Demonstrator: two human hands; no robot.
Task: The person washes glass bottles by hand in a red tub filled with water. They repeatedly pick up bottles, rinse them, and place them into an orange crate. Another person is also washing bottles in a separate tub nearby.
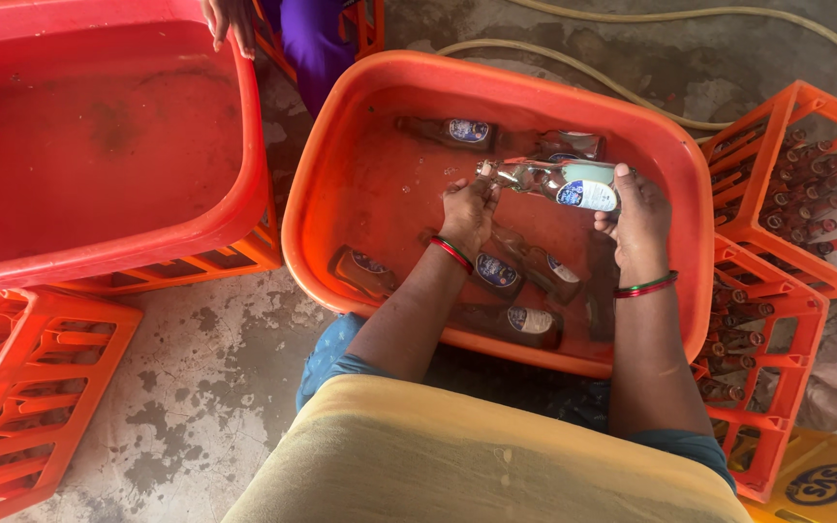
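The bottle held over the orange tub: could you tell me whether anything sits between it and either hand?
Nothing visible does. The left hand grips the neck end and the right hand grips the body of the bottle, directly, above the orange tub.

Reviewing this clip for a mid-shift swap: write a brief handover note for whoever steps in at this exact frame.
Left hand: grips the neck end of the held bottle.
Right hand: grips the same bottle's labelled body, held level over the orange tub.
In the tub: several more bottles lying in water.
Crates on the right hold bottles standing upright.
Another person's hand rests on the red tub at upper left.
Done: cannot tell how many are finished.
Left: the bottles lying in the tub.
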